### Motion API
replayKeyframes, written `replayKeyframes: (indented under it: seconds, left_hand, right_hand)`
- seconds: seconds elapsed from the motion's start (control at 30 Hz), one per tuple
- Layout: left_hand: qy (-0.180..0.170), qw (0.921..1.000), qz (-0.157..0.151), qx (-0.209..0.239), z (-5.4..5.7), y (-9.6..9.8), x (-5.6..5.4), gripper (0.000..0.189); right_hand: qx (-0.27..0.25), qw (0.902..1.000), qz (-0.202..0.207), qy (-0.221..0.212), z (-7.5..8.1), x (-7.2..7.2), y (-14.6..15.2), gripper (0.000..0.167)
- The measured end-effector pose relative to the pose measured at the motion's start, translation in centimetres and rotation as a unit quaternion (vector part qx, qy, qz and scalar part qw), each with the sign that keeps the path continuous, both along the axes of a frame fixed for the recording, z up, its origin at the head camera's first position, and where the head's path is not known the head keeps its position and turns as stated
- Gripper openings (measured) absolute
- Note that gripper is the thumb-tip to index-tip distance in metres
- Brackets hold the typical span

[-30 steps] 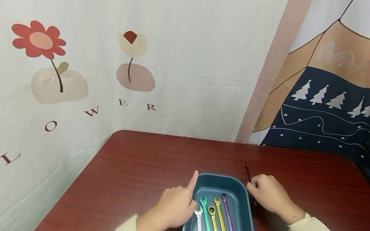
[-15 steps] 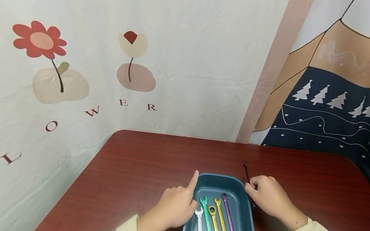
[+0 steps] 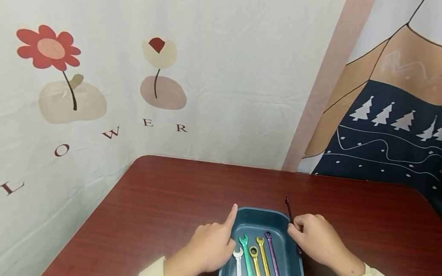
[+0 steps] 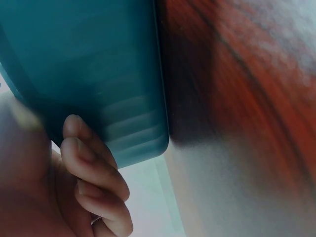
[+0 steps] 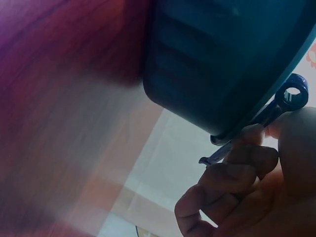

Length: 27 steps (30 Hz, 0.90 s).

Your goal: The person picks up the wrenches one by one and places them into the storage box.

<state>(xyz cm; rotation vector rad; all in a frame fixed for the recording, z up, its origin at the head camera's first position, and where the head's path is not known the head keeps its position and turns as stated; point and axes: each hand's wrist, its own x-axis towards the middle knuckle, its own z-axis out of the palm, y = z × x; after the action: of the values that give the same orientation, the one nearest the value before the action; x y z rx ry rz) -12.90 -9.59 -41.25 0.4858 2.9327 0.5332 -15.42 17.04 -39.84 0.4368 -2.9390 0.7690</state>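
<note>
A teal tray (image 3: 261, 220) lies on the table with several combination wrenches in it: a silver wrench (image 3: 238, 265), a green wrench (image 3: 247, 259), two gold ones and a purple wrench (image 3: 274, 261). My left hand (image 3: 209, 246) holds the tray's left side, thumb over the rim and index finger pointing along it. In the left wrist view, curled fingers (image 4: 94, 163) touch the outer wall. My right hand (image 3: 315, 238) pinches a dark purple wrench (image 3: 289, 209) by the shank, at the tray's right rim. The right wrist view shows its ring end (image 5: 282, 98) beside the rim.
The reddish-brown wooden table (image 3: 162, 202) extends around the tray. Behind it hangs a pale printed curtain (image 3: 239, 92) with flowers and letters. A dark blue printed cloth (image 3: 390, 145) hangs at the right. The tray's near end lies outside the head view.
My right hand has moved slightly left and nearer with the dark purple wrench, bringing it to the tray's right rim. The left hand and tray have stayed put.
</note>
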Motion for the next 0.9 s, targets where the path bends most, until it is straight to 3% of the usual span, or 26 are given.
replayKeyframes:
  seconds: [0.33,0.7,0.9]
  left_hand:
    - [0.0,1.0,0.001,-0.003,0.0,0.0,-0.1,0.082]
    - [0.003,1.0,-0.001,0.002,0.1,0.1,0.0,0.082]
    - [0.004,1.0,0.0,0.001,-0.1,0.1,0.0,0.081]
  right_hand:
    - [-0.008,0.9998,0.003,-0.018,0.1,0.4,-0.3,0.043]
    - [0.008,0.9999,0.013,0.003,0.3,1.7,-0.7,0.046]
    - [0.003,0.9995,0.032,-0.007,0.5,2.4,-1.1,0.048]
